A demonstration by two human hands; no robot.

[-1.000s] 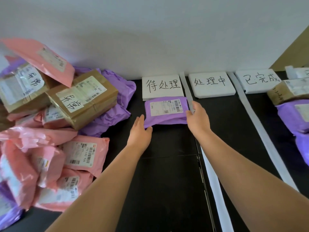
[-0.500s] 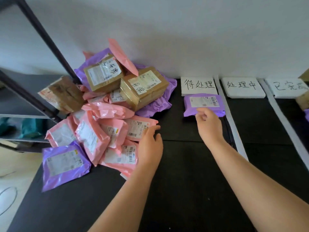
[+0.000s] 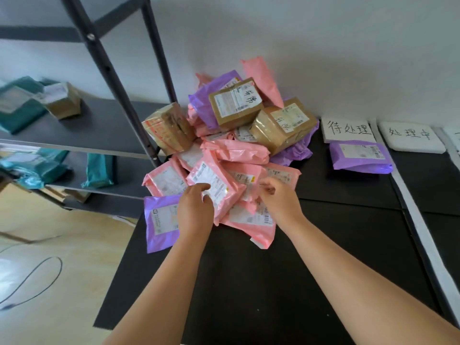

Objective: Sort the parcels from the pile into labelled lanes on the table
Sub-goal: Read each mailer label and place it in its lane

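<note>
A pile of pink and purple mailers and brown boxes lies at the table's back left. My left hand is on the pile's near edge, with thumb and fingers curled on a tilted pink parcel bearing a white label. Just right of that parcel, my right hand hovers over other pink mailers with loosely curled fingers, holding nothing. One purple parcel lies in the first lane, below its white label card. A second label card marks the lane to the right.
White tape strips divide the black table into lanes. A dark metal shelf rack with teal bags and a box stands left of the table. A purple mailer lies at the pile's near-left corner. A cable lies on the floor.
Both hands left the purple parcel in the first lane and moved left to the pile. The view swung left, and my left hand now holds a pink parcel.
</note>
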